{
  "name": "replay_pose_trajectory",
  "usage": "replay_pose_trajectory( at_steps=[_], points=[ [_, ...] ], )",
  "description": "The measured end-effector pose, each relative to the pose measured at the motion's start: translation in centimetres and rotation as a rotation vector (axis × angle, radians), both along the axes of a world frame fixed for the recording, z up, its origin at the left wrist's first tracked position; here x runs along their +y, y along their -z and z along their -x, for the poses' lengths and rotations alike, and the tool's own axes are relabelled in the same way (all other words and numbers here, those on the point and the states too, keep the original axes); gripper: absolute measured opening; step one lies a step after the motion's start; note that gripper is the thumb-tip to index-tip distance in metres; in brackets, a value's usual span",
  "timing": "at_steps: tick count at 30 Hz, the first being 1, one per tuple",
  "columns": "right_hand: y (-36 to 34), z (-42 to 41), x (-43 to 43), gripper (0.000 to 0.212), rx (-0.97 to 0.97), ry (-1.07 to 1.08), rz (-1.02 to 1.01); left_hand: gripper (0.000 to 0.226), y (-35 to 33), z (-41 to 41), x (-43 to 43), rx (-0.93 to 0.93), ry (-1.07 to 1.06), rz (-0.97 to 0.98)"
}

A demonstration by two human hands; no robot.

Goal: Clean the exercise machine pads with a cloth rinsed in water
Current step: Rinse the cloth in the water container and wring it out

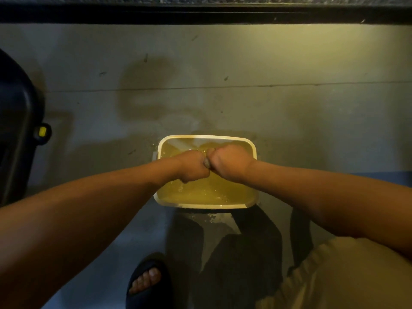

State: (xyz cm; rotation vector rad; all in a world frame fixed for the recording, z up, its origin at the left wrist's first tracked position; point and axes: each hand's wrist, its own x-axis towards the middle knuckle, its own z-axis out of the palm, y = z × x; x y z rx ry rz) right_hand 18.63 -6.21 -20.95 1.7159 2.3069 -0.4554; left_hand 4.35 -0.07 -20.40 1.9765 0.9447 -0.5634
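A white rectangular tub (200,205) of yellowish water stands on the concrete floor in front of me. My left hand (193,166) and my right hand (229,162) are clenched side by side just above the water, knuckles touching. Between the two fists a small twist of wet cloth (207,162) shows; both hands grip it. Most of the cloth is hidden inside my fists. Ripples and splashes mark the water below them.
A black padded part of an exercise machine (15,121) with a yellow knob (42,131) stands at the left edge. Wet patches darken the floor around the tub. My sandalled foot (147,279) is below, and a black ledge (200,14) runs along the top.
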Motion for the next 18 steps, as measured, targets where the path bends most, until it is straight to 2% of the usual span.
replay_pose_trajectory(
  at_steps=[2, 6, 8, 11, 14, 18],
  points=[
    [0.2, -0.2, 0.0, 0.024, 0.092, 0.155, 0.148, 0.018, 0.2, 0.3, 0.2, -0.137, 0.012, -0.125],
    [0.3, -0.5, -0.2, 0.021, 0.495, 0.643, 0.604, 0.041, 0.3, 1.9, 1.0, -0.345, -0.072, -0.171],
    [0.2, -0.7, -0.2, 0.019, 0.620, 0.768, 0.761, 0.045, 0.4, 2.5, 1.2, -0.403, -0.090, -0.213],
    [0.5, -1.1, 0.2, 0.027, 0.766, 0.897, 0.996, 0.052, 0.7, 2.9, 1.6, -0.439, -0.213, -0.276],
    [0.4, -1.7, 0.9, 0.038, 0.891, 0.946, 1.176, 0.054, 0.6, 2.7, 1.2, -0.430, -0.284, -0.244],
    [-0.6, -2.0, 1.3, 0.041, 0.943, 0.863, 1.352, 0.071, 0.4, 2.2, 0.5, -0.387, 0.017, -0.231]
  ],
)
